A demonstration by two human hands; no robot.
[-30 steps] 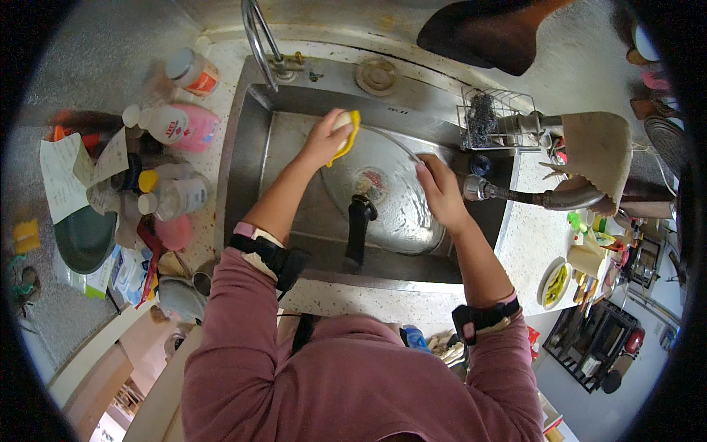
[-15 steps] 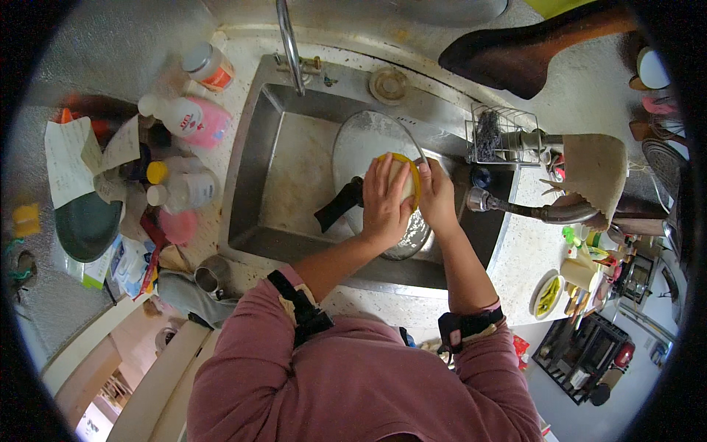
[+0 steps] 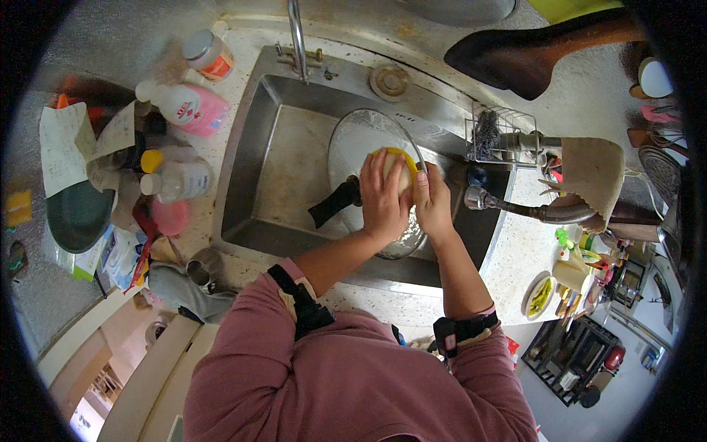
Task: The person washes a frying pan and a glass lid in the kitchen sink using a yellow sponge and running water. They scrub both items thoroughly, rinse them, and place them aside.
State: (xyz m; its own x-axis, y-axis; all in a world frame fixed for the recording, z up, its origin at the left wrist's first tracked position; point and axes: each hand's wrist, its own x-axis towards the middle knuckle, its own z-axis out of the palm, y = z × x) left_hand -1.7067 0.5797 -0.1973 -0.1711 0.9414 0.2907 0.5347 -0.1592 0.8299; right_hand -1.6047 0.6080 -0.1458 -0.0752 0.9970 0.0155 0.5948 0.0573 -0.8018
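Over the sink a round glass lid is held tilted, with a metal rim and a black handle sticking out to the left. My right hand grips the lid's right edge, thumb on the near face. Flat against the glass, my left hand presses a pale pad with a yellow edge, which looks like a sponge. The fingers cover most of that pad, so its full shape is hidden. Wet, bright glints show on the lower part of the lid.
A steel faucet rises behind the steel sink. Bottles, including a pink one, crowd the left counter. On the right are a wire rack, a hose sprayer and a plate of green food.
The view has shifted slightly. My left hand and the yellow-edged sponge have moved a little up and left across the lid; my right hand still grips its edge.
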